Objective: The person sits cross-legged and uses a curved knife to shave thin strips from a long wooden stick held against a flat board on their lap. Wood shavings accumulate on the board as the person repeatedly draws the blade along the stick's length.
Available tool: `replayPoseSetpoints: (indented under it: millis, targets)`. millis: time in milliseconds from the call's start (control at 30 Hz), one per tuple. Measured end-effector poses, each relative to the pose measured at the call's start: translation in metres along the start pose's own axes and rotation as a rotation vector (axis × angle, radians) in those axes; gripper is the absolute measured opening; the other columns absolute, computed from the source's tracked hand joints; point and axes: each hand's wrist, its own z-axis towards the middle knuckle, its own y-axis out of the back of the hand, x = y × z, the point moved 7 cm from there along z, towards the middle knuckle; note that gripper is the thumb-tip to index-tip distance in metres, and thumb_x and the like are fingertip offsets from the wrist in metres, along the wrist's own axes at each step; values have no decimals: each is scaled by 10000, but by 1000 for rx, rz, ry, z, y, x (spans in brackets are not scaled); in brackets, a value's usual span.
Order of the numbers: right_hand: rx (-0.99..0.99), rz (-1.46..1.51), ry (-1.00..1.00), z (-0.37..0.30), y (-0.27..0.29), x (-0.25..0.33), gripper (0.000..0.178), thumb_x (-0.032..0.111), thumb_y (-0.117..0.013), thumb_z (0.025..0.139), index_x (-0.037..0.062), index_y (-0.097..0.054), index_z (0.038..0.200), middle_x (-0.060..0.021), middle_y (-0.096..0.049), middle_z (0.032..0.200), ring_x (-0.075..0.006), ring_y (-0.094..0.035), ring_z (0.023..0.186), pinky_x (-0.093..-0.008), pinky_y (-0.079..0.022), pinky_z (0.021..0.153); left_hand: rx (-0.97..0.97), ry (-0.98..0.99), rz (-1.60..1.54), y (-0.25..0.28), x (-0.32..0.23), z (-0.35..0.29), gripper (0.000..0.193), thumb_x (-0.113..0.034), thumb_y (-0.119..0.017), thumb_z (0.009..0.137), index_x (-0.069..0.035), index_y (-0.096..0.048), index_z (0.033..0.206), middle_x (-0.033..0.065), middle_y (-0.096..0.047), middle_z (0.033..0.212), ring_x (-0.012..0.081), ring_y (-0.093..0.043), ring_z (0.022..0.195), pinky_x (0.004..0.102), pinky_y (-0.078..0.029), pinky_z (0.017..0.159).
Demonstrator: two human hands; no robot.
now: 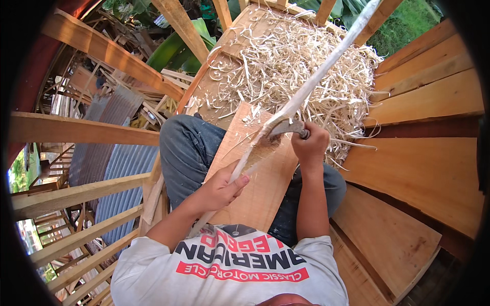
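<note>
Left hand (222, 187) in clenched grip on a pale pole (311, 84) — right hand (310, 144) grasps a knife (286, 127), handle hidden.

One view only, from a fisheye camera on the person's head, looking steeply down and forward. The shirt (229, 265) fills the near edge, the lap board (255, 188) sits close below at centre, and the shavings (301, 66) lie farther off. Plank floor (423, 173) curves right, railing (76, 194) left.
</note>
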Motion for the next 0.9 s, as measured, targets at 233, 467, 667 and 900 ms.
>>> replayPoseSetpoints:
  millis: [233,467,667,900]
  targets:
    - [-121,-62,0,4,17,-4,192,158,-621,696,50,-547,555,-136,-519,508,-342,-525,472,-387,-422,476,26,-48,31,-13,3,3,380,-221,-471,982,-25,-381,1295,-51,-389,659,29,-365,531,194,-323,466]
    - [-331,193,-492,28,46,-107,350,212,-591,784,-78,-543,595,-71,-491,465,-148,-421,455,-367,-370,488,87,-42,129,-23,33,-9,306,-241,-488,976,-24,-456,1190,-42,-406,704,24,-382,580,188,-328,481]
    - [-92,223,-258,13,16,-46,311,190,-644,782,-46,-563,595,-140,-469,456,-239,-471,407,-377,-374,480,-1,105,-123,15,9,-5,211,-295,-439,996,-86,-460,1010,-66,-308,598,19,-231,445,197,-198,392]
    - [138,225,84,1,-10,7,210,144,-673,729,4,-572,609,-166,-487,495,-328,-516,454,-383,-397,465,-18,101,-161,19,4,-6,278,-336,-417,999,-75,-475,1078,-68,-297,595,21,-237,456,191,-211,404]
